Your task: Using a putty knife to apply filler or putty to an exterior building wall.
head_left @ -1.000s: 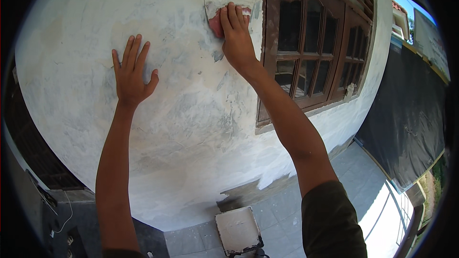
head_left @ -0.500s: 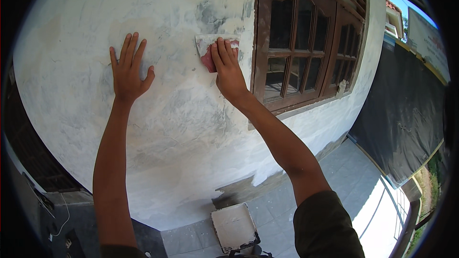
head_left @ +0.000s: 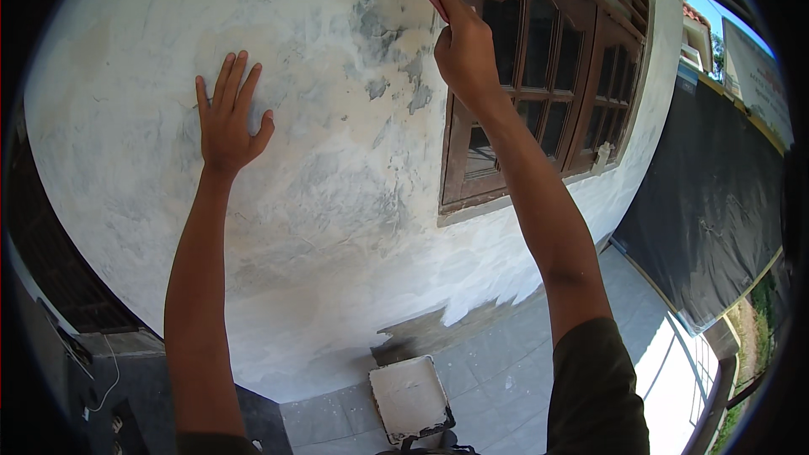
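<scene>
My left hand [head_left: 228,122] lies against the patchy white wall [head_left: 312,177], fingers spread and thumb out, holding nothing. Higher up and further right, my right hand [head_left: 469,50] is closed round a putty scraper [head_left: 435,2] with a reddish body. The scraper is seen nearly edge-on, its pale blade pointing up and left at the wall beside the window's top left corner; whether the blade touches is hard to tell. Grey worn patches [head_left: 377,29] show on the wall just left of this hand.
A brown wooden window [head_left: 539,59] with small panes sits right of the right hand, partly behind the forearm. On the grey tiled floor [head_left: 497,371] at the wall's foot stands a tray [head_left: 410,396] of pale paste. A black sheet [head_left: 708,194] hangs at the far right.
My right hand has moved up and right with the scraper, which has turned from broadside to nearly edge-on. The grey patches it covered now show. My left hand stays on the wall.
</scene>
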The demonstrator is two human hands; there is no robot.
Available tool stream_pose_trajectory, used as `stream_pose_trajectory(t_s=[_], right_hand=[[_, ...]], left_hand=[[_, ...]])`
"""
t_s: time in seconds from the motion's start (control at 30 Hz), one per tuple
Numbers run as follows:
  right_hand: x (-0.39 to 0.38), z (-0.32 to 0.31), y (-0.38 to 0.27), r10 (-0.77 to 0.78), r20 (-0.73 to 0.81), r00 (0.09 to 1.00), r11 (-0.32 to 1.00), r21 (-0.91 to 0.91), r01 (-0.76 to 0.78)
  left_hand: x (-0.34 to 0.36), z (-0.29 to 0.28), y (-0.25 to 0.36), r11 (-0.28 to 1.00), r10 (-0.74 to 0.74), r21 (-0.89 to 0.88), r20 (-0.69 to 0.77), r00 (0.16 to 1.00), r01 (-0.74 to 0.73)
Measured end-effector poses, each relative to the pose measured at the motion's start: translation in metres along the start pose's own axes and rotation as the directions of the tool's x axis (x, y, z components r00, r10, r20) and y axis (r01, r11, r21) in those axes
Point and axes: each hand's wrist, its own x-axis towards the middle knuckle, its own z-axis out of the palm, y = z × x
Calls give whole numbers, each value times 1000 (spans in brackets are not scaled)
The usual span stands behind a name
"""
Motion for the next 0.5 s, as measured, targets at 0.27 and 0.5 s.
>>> stream_pose_trajectory(t_s=[0.27,0.5], right_hand=[[52,95,49,-252,53,966,848,-470,247],[17,103,42,-246,28,969,914,-327,241]], left_hand=[[-1,0,-2,1000,-3,10,12,1000,3],[0,-3,-2,1000,2,24,36,999,-3]])
